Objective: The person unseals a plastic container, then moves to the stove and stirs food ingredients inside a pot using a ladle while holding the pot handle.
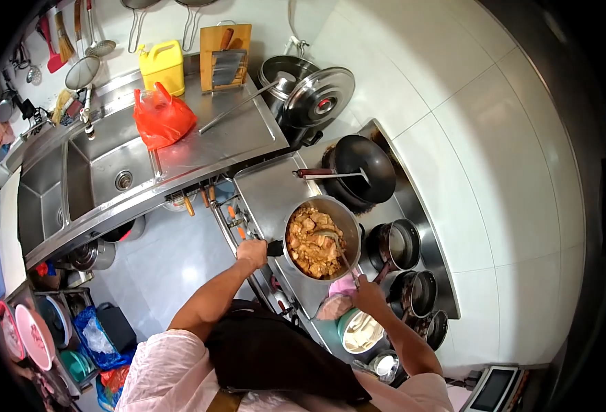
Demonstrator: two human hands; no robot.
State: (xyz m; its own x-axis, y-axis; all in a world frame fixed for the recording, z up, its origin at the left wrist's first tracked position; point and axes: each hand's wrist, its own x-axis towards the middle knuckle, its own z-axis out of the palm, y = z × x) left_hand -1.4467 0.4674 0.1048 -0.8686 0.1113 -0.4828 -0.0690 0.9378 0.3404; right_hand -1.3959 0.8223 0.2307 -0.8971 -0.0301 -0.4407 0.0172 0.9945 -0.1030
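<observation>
My left hand (253,254) is closed around the black handle (275,248) of a deep metal pot (351,221). Brown, saucy chunks of food, perhaps meat, fill the pot's bottom (310,240). On the pot's other side, my right hand (370,295) grips the handle of a metal ladle (345,258), whose bowl is partly sunk in the food. Below the pot, close to my right hand, are a pink cloth (342,287) and a green-rimmed bowl of pale slices (362,332).
A black wok (364,168) with a spatula (337,174) lies beyond the pot. Several dark pans (404,244) line the right. A steel sink (121,161), red plastic bag (163,118), yellow jug (162,67), knife block (225,56) and large pot lid (320,96) are further left.
</observation>
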